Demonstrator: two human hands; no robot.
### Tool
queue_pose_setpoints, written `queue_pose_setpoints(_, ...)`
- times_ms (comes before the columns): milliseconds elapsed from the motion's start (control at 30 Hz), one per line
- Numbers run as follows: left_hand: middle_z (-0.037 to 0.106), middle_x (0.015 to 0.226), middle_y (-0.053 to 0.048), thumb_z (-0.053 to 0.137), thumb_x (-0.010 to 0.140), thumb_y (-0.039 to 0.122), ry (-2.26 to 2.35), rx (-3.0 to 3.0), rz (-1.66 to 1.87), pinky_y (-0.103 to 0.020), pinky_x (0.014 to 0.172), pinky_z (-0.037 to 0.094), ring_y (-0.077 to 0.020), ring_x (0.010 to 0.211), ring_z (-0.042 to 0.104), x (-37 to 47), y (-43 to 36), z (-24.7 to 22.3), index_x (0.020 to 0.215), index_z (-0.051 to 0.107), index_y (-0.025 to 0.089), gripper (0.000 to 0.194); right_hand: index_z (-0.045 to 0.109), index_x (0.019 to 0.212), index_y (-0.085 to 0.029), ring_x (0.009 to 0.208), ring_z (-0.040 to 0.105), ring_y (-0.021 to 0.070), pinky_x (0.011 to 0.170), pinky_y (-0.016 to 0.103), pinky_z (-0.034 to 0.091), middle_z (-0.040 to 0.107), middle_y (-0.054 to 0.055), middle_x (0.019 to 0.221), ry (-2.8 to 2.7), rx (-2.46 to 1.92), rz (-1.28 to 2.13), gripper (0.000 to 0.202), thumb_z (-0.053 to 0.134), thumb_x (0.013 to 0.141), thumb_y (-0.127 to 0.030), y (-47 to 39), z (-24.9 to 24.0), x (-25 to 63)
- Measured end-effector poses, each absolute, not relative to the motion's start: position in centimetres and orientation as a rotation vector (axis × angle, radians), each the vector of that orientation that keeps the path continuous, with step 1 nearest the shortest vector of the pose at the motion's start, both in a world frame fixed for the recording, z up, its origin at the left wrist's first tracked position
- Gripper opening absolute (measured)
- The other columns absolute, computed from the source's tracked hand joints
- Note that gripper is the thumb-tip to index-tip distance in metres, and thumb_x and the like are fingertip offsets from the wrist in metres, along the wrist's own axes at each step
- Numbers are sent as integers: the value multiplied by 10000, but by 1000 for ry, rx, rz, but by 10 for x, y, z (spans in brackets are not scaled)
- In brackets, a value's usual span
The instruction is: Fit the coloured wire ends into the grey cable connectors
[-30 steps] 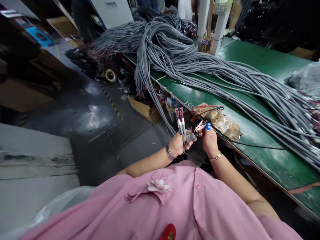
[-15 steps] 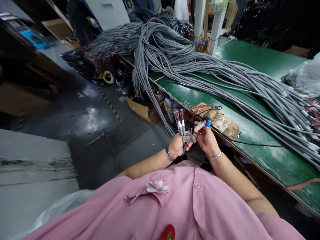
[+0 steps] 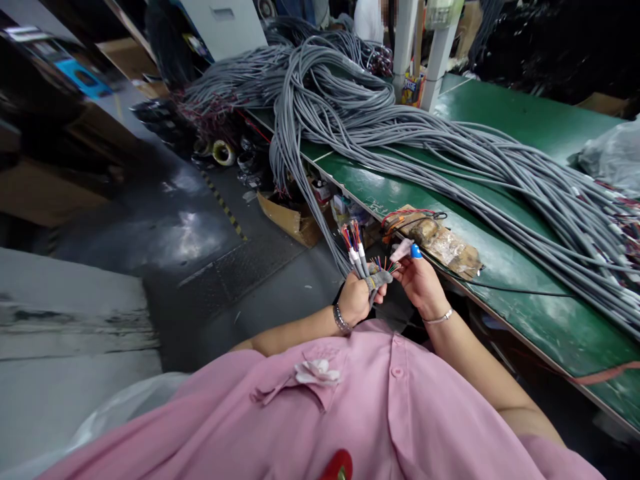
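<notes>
My left hand [image 3: 356,297] is closed round several grey cables [image 3: 358,259] whose ends show white bands and thin coloured wires. Grey covering wraps a finger of that hand, and a fan of fine coloured wires [image 3: 383,264] sticks out beside it. Just to the right, my right hand [image 3: 419,283] has its fingers pinched at the tips of these wires. Blue and pale pink coverings are on its fingertips. Behind the hands, a worn brown board [image 3: 450,251] with a red and a black wire lies at the green table's edge.
A thick bundle of grey cables [image 3: 345,120] runs across the green table [image 3: 520,107] and hangs over its edge. An open cardboard box [image 3: 283,219] stands on the floor beneath. A clear plastic bag [image 3: 613,157] lies at the right. Part of a person in white [image 3: 369,21] shows at the back.
The banded cable ends in my left hand have tilted to the left. The fine wires are more fanned out, and my right hand has shifted slightly right.
</notes>
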State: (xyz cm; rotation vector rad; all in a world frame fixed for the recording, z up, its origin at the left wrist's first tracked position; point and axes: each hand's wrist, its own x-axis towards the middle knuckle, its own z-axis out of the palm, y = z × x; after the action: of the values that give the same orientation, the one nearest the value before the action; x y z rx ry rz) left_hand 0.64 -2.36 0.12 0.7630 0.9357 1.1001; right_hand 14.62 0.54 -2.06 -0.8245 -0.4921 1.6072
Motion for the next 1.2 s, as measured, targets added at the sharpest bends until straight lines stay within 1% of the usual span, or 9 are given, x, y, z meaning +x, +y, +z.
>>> queue_pose_setpoints(133,555,490,26,715,666,333,923,748,1115,-190,340,317,-69,369,439,7,-20,0,680,592,146,224,679,868,-199,620,580,93,554,200,510,650,-6,749,-534,-822,1594,297,676,787,-484,6,-22,146)
queue_pose_setpoints(300,552,483,23,702,674,331,912,750,1124,-192,329,302,-71,359,430,4,-17,-1,663,582,146,220,680,853,-195,636,588,105,563,218,508,660,0,756,-485,-806,1642,357,664,772,-543,9,-21,146)
queue_pose_setpoints(467,550,480,22,712,660,331,928,750,1091,-191,328,308,-71,363,437,5,-14,-5,684,610,137,220,689,870,-209,708,616,122,652,243,517,688,-3,793,-430,-786,1624,284,701,766,-472,13,-21,142)
queue_pose_setpoints(567,550,473,18,715,656,333,942,768,1081,-191,323,305,-69,357,433,7,-13,-7,686,622,127,228,690,853,-206,729,624,128,667,247,515,702,6,813,-430,-797,1596,285,697,768,-478,13,-23,141)
queue_pose_setpoints(667,552,473,18,728,643,340,955,758,1076,-191,321,309,-72,360,438,7,-14,-7,676,607,134,241,686,869,-208,722,626,123,631,233,511,706,8,839,-438,-785,1635,334,679,765,-525,12,-24,143)
queue_pose_setpoints(833,557,485,19,741,628,344,949,746,1095,-189,324,322,-77,374,450,5,-20,-3,674,590,146,253,665,831,-196,666,624,134,592,259,532,692,31,811,-488,-739,1811,522,551,757,-700,11,-22,152)
queue_pose_setpoints(900,560,490,18,738,638,341,946,760,1112,-189,326,324,-76,374,452,4,-22,-2,682,597,144,246,660,819,-193,654,618,130,590,256,540,684,26,791,-501,-753,1809,491,591,747,-674,10,-19,153)
queue_pose_setpoints(1033,560,494,20,727,662,344,940,768,1144,-192,334,321,-72,371,448,3,-23,-1,692,604,142,238,660,855,-196,629,593,103,564,213,535,670,1,772,-530,-829,1674,316,693,763,-496,8,-15,151)
queue_pose_setpoints(1200,560,497,26,733,653,346,945,755,1173,-197,332,308,-71,366,442,6,-19,-1,671,575,155,248,659,872,-196,633,589,106,552,211,533,656,1,758,-534,-852,1655,317,678,775,-497,6,-14,149)
